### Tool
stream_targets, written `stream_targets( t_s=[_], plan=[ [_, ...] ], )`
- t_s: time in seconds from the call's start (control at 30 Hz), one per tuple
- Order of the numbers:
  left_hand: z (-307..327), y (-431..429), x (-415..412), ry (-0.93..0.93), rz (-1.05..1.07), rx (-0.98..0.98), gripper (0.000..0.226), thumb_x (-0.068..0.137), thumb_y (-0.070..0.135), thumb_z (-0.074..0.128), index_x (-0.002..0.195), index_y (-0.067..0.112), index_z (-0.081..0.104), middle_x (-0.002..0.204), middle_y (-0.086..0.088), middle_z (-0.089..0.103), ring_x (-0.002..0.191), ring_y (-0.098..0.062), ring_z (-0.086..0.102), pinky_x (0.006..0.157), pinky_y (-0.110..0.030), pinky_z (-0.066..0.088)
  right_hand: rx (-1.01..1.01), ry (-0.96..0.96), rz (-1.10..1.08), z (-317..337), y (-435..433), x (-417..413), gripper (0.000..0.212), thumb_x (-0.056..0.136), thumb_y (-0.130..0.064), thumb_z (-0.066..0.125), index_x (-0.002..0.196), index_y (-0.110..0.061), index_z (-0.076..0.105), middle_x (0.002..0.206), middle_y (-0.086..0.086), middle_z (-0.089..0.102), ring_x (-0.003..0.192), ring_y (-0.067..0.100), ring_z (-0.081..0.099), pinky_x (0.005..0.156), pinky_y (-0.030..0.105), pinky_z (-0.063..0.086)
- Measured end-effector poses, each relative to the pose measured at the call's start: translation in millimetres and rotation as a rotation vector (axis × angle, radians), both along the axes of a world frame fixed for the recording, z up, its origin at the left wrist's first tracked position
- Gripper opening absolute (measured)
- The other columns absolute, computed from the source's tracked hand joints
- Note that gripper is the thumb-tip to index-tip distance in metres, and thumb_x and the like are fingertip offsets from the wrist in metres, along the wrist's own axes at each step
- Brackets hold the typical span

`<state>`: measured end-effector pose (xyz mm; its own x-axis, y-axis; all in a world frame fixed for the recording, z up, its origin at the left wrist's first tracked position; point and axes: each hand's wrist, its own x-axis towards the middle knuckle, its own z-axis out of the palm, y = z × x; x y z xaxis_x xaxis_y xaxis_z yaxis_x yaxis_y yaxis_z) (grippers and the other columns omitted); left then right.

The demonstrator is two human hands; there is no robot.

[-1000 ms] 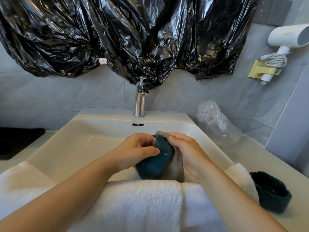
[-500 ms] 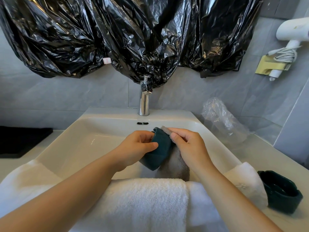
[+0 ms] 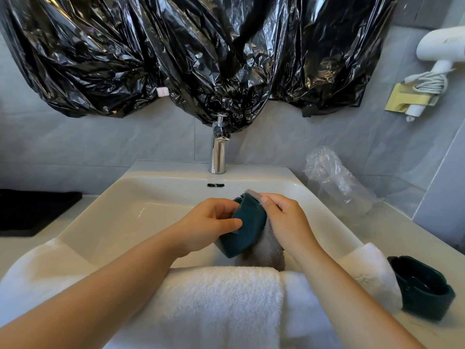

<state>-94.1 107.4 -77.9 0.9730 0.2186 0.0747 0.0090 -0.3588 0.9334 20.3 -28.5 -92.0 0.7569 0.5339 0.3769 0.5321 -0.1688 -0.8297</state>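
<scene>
Dish (image 3: 247,224) turned slightly since a second ago | left hand (image 3: 208,222) grips it | right hand (image 3: 286,220) pinches cloth (image 3: 270,248) at rim | wiping likely ongoing

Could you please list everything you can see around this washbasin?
held teal dish: one, dark teal, over the basin between the hands
grey cloth: one, grey, against the dish, hanging down
basin: one, white, centre
tap: one, chrome, behind the basin
plastic sheeting: count unclear, black, bunched on the wall above the tap
towel: count unclear, white, draped over the basin's front edge
spare teal dish: one, dark teal, counter at right
plastic bag: one, clear, counter at back right
hair dryer: one, white, wall holder, top right
mat: one, black, counter at left
left hand: grips the held teal dish
right hand: pinches the grey cloth
</scene>
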Motion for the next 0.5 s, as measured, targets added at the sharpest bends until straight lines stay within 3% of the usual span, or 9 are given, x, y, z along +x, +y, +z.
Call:
stream_targets(
  t_s=[0.13, 0.27, 0.37, 0.5],
  plan=[
    [2.4, -0.2, -1.9, -0.033, -0.05, -0.151, 0.026, 0.094, -0.003, 0.052, 0.116, 0.004, 0.063, 0.109, -0.011, 0.072, 0.091, -0.016, 0.07, 0.078, -0.024, 0.057, 0.081, -0.009, 0.047, 2.5, -3.1, -3.8, 0.03, 0.103, -0.023, 0.043, 0.117, -0.02, 0.07, 0.11, -0.011, 0.07, 0.105, 0.004, 0.061, 0.08, 0.009, 0.049],
    [2.9, 0.6, 0.4, 0.005, -0.063, -0.3, 0.034, 0.085, 0.009, 0.062, 0.118, 0.002, 0.061, 0.114, -0.017, 0.068, 0.097, -0.025, 0.066, 0.091, -0.037, 0.051, 0.081, 0.008, 0.099, 5.1, -3.0, -6.8, 0.027, 0.102, -0.021, 0.045, 0.108, -0.03, 0.069, 0.1, -0.023, 0.066, 0.097, -0.01, 0.059, 0.073, 0.001, 0.045],
    [1.3, 1.4, 2.4, 0.011, 0.005, -0.289, 0.041, 0.092, 0.03, 0.061, 0.117, -0.002, 0.06, 0.117, -0.026, 0.064, 0.103, -0.042, 0.061, 0.099, -0.052, 0.045, 0.062, -0.034, 0.112, 2.9, -1.5, -7.6, 0.028, 0.102, -0.022, 0.047, 0.115, -0.024, 0.071, 0.108, -0.016, 0.069, 0.103, -0.004, 0.06, 0.079, 0.002, 0.045],
    [-1.8, 3.7, 4.3, 0.007, 0.12, -0.169, 0.023, 0.095, 0.025, 0.057, 0.108, 0.009, 0.068, 0.104, -0.014, 0.071, 0.1, -0.033, 0.066, 0.096, -0.05, 0.049, 0.02, -0.054, 0.109, -1.5, 1.7, -6.9, 0.031, 0.101, -0.026, 0.048, 0.125, -0.022, 0.067, 0.12, -0.012, 0.067, 0.11, 0.002, 0.059, 0.085, 0.009, 0.048]
  ],
)
